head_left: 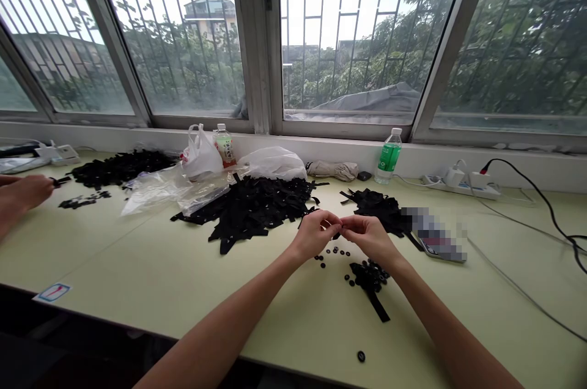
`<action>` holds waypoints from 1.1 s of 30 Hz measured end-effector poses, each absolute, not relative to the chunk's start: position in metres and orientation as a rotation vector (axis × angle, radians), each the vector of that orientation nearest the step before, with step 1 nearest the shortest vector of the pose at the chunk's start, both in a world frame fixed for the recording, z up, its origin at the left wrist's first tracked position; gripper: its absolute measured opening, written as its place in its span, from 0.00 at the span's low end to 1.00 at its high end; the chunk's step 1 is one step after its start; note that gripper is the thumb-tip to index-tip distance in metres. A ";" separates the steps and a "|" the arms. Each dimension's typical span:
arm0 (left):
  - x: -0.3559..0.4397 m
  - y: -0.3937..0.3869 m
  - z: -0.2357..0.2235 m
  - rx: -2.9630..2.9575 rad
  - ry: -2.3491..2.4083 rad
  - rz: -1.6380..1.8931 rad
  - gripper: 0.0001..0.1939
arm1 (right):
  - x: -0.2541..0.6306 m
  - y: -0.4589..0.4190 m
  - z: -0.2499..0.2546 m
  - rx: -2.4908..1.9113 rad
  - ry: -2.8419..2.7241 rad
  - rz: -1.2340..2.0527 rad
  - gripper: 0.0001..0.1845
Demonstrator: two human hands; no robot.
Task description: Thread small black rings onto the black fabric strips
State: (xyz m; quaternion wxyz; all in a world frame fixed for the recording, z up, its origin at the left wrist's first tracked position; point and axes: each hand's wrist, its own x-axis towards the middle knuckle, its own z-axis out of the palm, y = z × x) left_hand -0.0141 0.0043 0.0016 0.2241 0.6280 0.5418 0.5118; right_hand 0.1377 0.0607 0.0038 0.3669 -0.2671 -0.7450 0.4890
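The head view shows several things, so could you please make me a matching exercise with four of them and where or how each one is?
1. Left hand
2. Green-labelled bottle
3. Power strip
4. Lone black disc

A. Upright, with a white cap
B. By itself, low in the picture
C. Fingers close to those of the right hand
D. Holding white plugs, near the wall

Pairs: 1-C, 2-A, 3-D, 4-B

A green-labelled bottle (389, 159) stands on the counter (165, 279) between a beige cloth bundle (332, 170) and a white power strip (477, 191). A second bottle (224, 145) stands just beside a white plastic bag (202, 155). Trees (518, 52) show beyond the barred windows (250, 40).
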 end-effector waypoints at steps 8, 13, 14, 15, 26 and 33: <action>-0.014 0.005 0.000 1.599 1.414 1.439 0.06 | 0.138 0.061 0.002 -0.685 -1.915 1.229 0.16; -0.014 0.004 0.000 1.432 1.417 1.400 0.12 | 0.138 0.059 0.003 -0.691 -1.908 1.194 0.22; -0.014 0.004 0.000 1.421 1.412 1.380 0.11 | 0.138 0.058 0.003 -0.690 -1.908 1.186 0.22; -0.013 0.004 0.001 1.425 1.406 1.362 0.10 | 0.138 0.057 0.004 -0.690 -1.911 1.178 0.23; -0.010 0.003 0.001 1.351 1.365 1.395 0.05 | 0.136 0.052 0.005 -0.695 -1.974 1.053 0.20; -0.010 -0.002 0.009 1.263 1.409 1.369 0.07 | 0.135 0.045 0.008 -0.675 -2.067 0.876 0.20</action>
